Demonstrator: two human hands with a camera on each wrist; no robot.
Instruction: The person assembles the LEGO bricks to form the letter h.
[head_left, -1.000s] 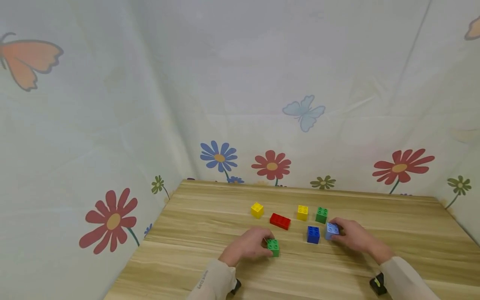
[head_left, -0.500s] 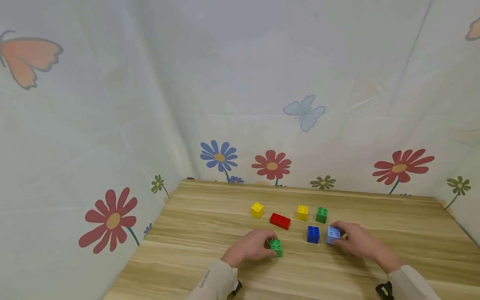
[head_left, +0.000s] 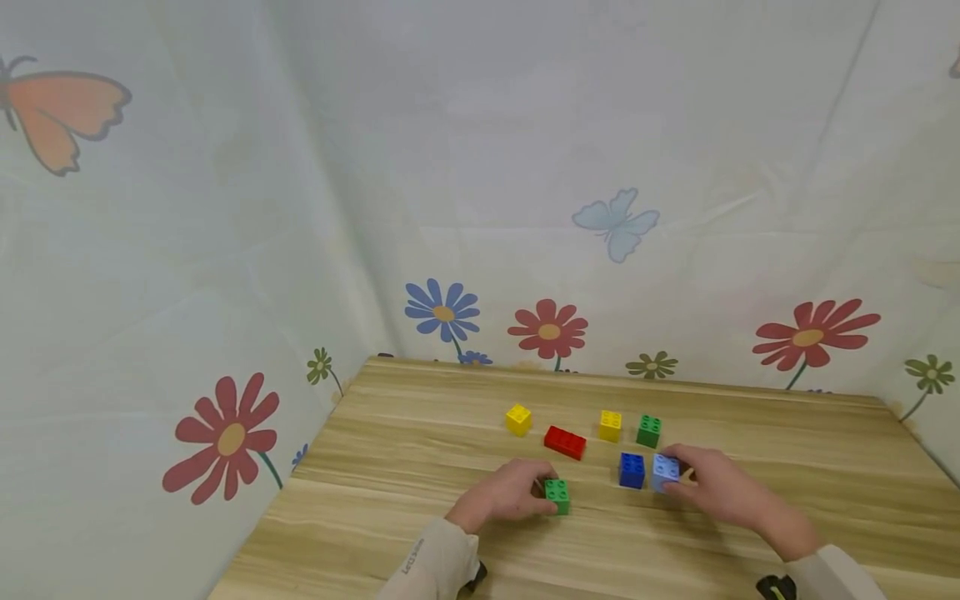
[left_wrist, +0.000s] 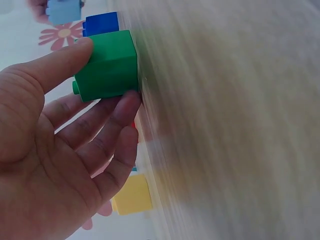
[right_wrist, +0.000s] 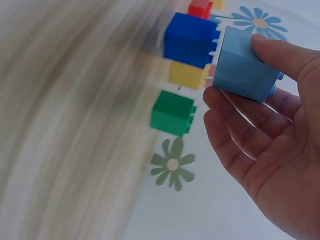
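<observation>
My left hand pinches a green toy building brick between thumb and fingers. In the left wrist view this green brick is at or just over the tabletop; any small gap is hard to tell. My right hand grips a light blue brick, thumb on one side and fingertips on the other. The right wrist view shows the light blue brick seemingly raised off the wood. Just left of it stands a dark blue brick, apart from it in the head view.
Behind the hands are a yellow brick, a long red brick, a second yellow brick and a darker green brick. They stand on a wooden table, backed by a flowered curtain.
My left hand has shifted the green brick slightly right. The light blue brick has come a little nearer to me in my right hand. The head view has turned slightly.
</observation>
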